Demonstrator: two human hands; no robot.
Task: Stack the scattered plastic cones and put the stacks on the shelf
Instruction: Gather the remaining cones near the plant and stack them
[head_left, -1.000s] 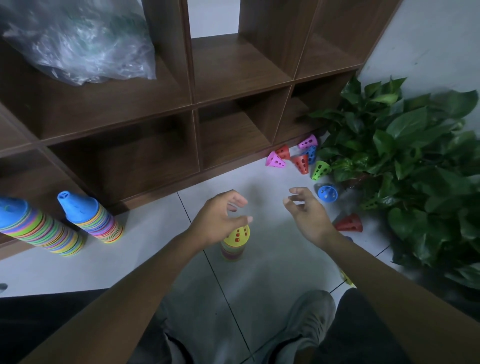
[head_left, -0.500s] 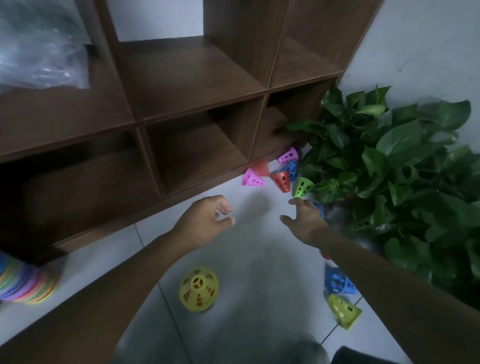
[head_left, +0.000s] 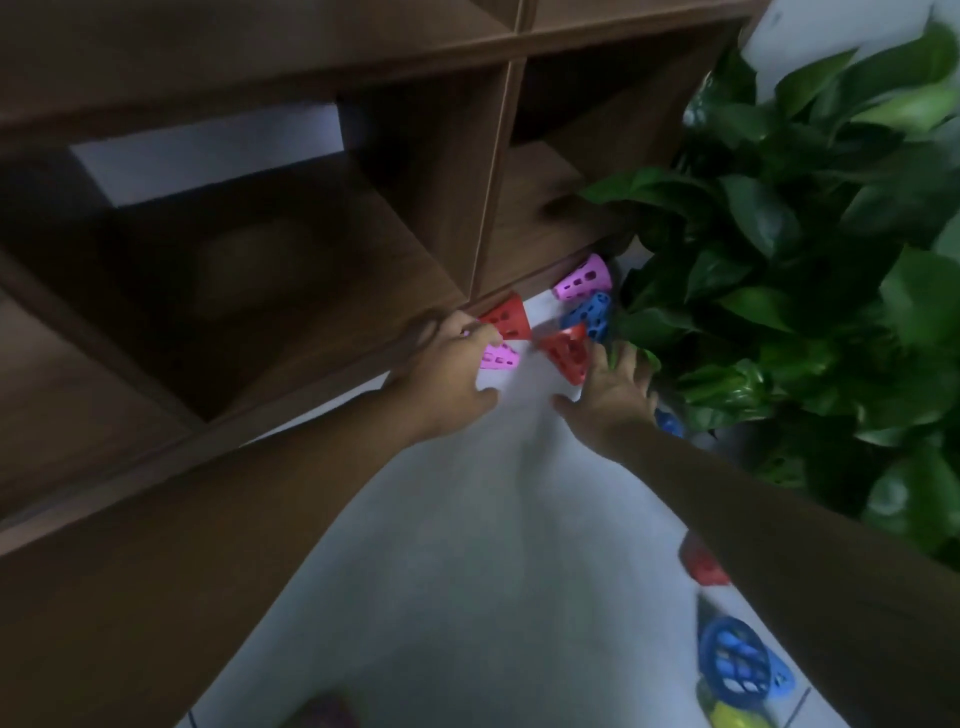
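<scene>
Several perforated plastic cones lie on the floor at the foot of the wooden shelf (head_left: 291, 291). My left hand (head_left: 449, 366) reaches a pink cone (head_left: 500, 357), fingertips on its narrow end and thumb spread apart below it. A red cone (head_left: 508, 319) lies just behind it. Spread flat on the floor, my right hand (head_left: 613, 392) touches another red cone (head_left: 566, 352) with its fingers at the plant's leaves. Beyond lie a blue cone (head_left: 589, 312) and a second pink cone (head_left: 582, 278).
A large leafy plant (head_left: 810, 249) crowds the right side and overhangs the cones. More cones lie along my right forearm: blue (head_left: 670, 422), red (head_left: 701, 564), a blue one (head_left: 737, 662) and a yellow one (head_left: 732, 719). The image is blurred.
My view has swung right and closer to the cone cluster. Both hands have moved forward from mid-air down to the cones by the shelf. The yellow-topped stack has left the view.
</scene>
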